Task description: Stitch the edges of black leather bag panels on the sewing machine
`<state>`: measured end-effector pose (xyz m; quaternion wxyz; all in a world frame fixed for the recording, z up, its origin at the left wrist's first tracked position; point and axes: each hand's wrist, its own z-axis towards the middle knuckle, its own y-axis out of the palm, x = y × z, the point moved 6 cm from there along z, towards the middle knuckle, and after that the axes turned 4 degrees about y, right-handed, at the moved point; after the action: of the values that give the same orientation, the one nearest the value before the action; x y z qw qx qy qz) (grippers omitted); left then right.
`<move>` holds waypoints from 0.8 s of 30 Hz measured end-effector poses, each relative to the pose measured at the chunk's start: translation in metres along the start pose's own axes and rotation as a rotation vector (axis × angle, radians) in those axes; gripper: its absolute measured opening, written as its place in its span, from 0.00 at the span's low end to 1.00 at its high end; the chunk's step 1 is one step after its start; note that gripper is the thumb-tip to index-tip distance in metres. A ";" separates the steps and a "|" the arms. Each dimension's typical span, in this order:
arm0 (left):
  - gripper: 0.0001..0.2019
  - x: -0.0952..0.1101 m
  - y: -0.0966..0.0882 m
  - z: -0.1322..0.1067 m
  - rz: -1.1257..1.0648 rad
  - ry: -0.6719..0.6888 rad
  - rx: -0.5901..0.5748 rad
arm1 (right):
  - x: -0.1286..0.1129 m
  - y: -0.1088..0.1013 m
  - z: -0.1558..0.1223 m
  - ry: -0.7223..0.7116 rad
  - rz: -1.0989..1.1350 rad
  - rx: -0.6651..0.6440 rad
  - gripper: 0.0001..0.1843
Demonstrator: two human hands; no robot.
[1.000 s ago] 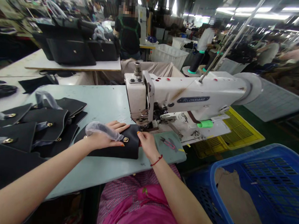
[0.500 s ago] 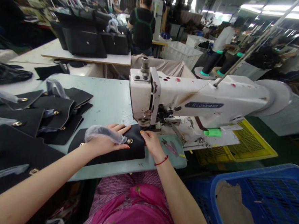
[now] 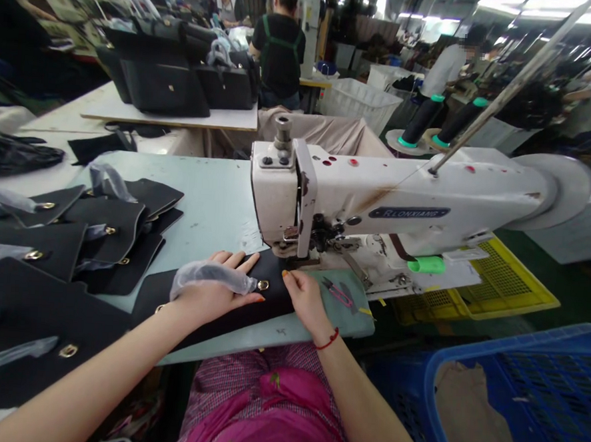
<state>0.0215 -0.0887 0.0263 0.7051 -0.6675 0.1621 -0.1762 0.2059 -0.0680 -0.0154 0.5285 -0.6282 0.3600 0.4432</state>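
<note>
A black bag panel (image 3: 273,306) lies on the pale green machine bed, its far right edge beneath the needle area of a white sewing machine (image 3: 338,183). Gold fittings (image 3: 263,285) join a plastic-wrapped handle (image 3: 215,276) to it. My left hand (image 3: 207,306) rests flat on the panel, fingers stretched out, with the handle arching over its back. Close to the presser foot, my right hand (image 3: 305,303) pinches the panel's right edge between thumb and fingers. Pink-handled thread snips (image 3: 340,293) lie just right of that hand.
More black panels with wrapped handles (image 3: 107,229) overlap on the left. Black bags (image 3: 164,73) stand on a table behind. At right are a blue basket (image 3: 430,389) with beige material and a yellow crate (image 3: 517,281). Thread cones (image 3: 422,122) stand behind the machine; people work farther back.
The view has shifted slightly. The panel's right edge sits a little farther right and lower, and my right hand has moved with it. My left hand stays flat on the panel.
</note>
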 end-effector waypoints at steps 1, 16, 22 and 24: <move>0.42 -0.001 0.001 0.000 0.003 0.005 0.001 | 0.001 0.000 0.000 0.000 -0.006 0.006 0.23; 0.42 -0.010 0.002 0.011 0.063 0.055 0.004 | 0.019 -0.002 -0.029 -0.028 -0.050 -0.023 0.22; 0.41 -0.010 -0.001 0.014 0.070 0.083 0.016 | 0.047 0.009 -0.045 0.113 0.082 -0.112 0.21; 0.41 -0.013 -0.001 0.017 0.072 0.083 0.004 | 0.047 0.011 -0.044 0.128 0.139 -0.121 0.22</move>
<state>0.0175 -0.0678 0.0278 0.7050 -0.6519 0.2148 -0.1786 0.2197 -0.1128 -0.0611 0.4334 -0.6596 0.4084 0.4587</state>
